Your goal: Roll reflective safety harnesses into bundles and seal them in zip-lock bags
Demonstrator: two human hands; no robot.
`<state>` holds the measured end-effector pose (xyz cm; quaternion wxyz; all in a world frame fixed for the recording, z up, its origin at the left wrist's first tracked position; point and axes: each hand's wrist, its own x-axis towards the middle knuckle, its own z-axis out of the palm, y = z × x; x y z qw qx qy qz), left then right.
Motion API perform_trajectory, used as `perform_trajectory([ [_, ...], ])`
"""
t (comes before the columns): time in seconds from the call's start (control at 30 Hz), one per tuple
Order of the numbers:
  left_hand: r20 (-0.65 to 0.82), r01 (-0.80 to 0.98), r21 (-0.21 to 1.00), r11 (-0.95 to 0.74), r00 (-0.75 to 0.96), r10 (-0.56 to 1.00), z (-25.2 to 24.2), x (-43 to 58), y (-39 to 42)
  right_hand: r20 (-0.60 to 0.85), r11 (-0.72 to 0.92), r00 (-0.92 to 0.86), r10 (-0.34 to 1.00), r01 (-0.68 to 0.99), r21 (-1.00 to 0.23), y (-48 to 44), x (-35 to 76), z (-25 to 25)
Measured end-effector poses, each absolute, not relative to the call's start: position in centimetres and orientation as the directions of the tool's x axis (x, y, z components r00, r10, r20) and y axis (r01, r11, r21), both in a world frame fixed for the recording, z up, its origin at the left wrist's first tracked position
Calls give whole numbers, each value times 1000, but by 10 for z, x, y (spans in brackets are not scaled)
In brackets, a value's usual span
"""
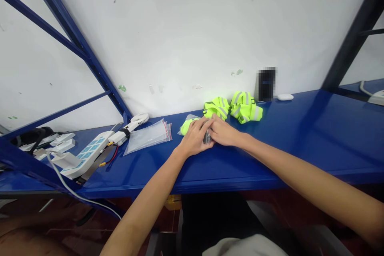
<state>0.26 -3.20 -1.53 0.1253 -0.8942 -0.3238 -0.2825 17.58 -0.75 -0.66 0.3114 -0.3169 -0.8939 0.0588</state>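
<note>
A clear plastic bag (207,137) with a neon yellow-green bundle (186,126) inside lies at the middle of the blue table. The end of it nearer me looks dark. My left hand (194,137) is curled over the bag, its fingers pointing toward the right hand. Closed against the same bag from the other side is my right hand (223,131), with thumb and fingers bunched. The two hands meet and hide much of the bag. Just behind them sit a crumpled reflective strap bundle (216,107) and a second one (244,108).
Flat zip bags (150,137) lie left of the hands, beside a white handheld fan (139,119) and a power strip (90,155). At the back right are a blurred dark upright object (266,85) and a white case (285,97). Blue frame posts (90,54) flank the table.
</note>
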Motion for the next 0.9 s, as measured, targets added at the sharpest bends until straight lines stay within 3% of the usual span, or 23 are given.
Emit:
perform_trajectory([
  [0.17,665,585,89,-806,568,486,-5,-2,-42,511,739,-534,674,501,-451,-1,177,-9],
  [0.3,860,610,236,-756,231,454,1,-21,-36,475,741,-577,665,426,-519,11,188,-10],
  [0.37,904,687,239,-686,100,415,4,-37,-31,458,712,-583,671,334,-617,15,199,-9],
  [0.43,910,775,174,-607,109,400,7,-53,-27,429,664,-613,664,219,-715,15,210,-4],
  [0.53,887,802,197,-564,99,451,10,-62,-24,298,596,-777,554,121,-794,11,220,5],
  [0.63,770,723,367,-585,116,627,9,-51,-23,218,560,-843,493,115,-820,9,215,12],
  [0.77,430,438,794,-422,85,899,1,-28,-17,266,447,-724,637,66,-892,11,192,19],
  [0.9,139,256,950,-178,162,977,-8,-22,-11,267,256,-686,676,-121,-959,10,176,23],
])
